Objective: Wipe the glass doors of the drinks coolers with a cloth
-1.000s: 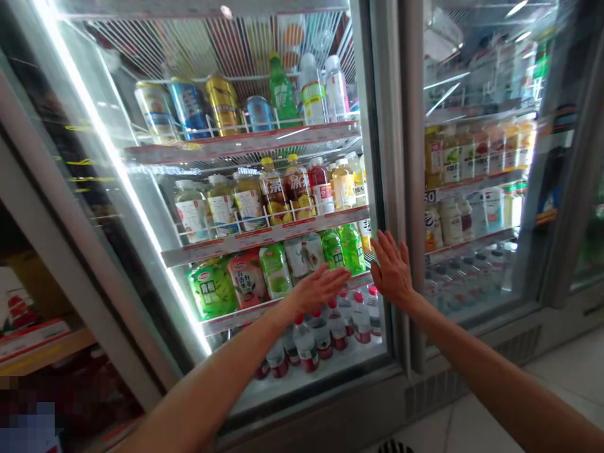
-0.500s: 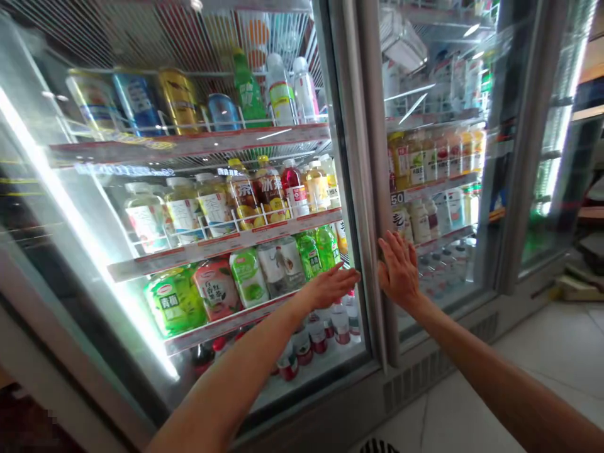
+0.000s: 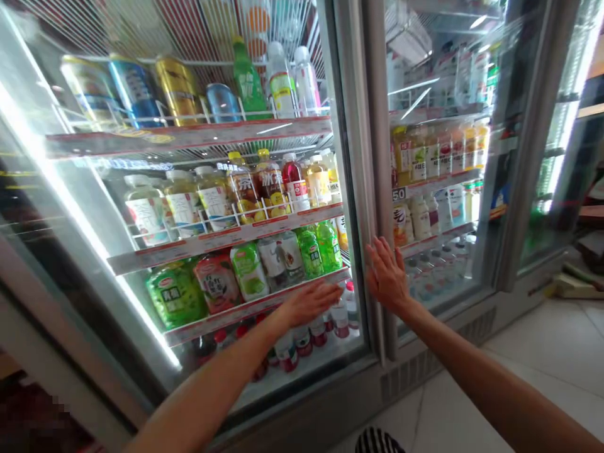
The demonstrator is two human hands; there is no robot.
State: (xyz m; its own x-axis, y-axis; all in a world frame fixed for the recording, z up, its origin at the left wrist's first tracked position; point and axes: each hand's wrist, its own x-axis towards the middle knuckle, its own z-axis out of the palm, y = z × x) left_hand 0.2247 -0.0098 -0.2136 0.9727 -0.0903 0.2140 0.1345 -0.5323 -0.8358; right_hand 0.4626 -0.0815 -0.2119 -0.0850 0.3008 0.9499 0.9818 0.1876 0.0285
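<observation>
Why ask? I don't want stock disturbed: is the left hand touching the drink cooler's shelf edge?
Apart. The head view shows the left hand outside the glass door, with the shelf edge behind that glass, though they overlap in the picture.

Floor: big white square tiles point(image 3: 542, 352), one dark seam between them | Light: very bright white lamp strip point(image 3: 61, 189) runs along the cooler's left side | Base: grey metal vent grille point(image 3: 425, 371) low on cooler | Right: pale flat packs point(image 3: 573, 286) lie on the floor, beside a brown shelf point(image 3: 589, 217)
</observation>
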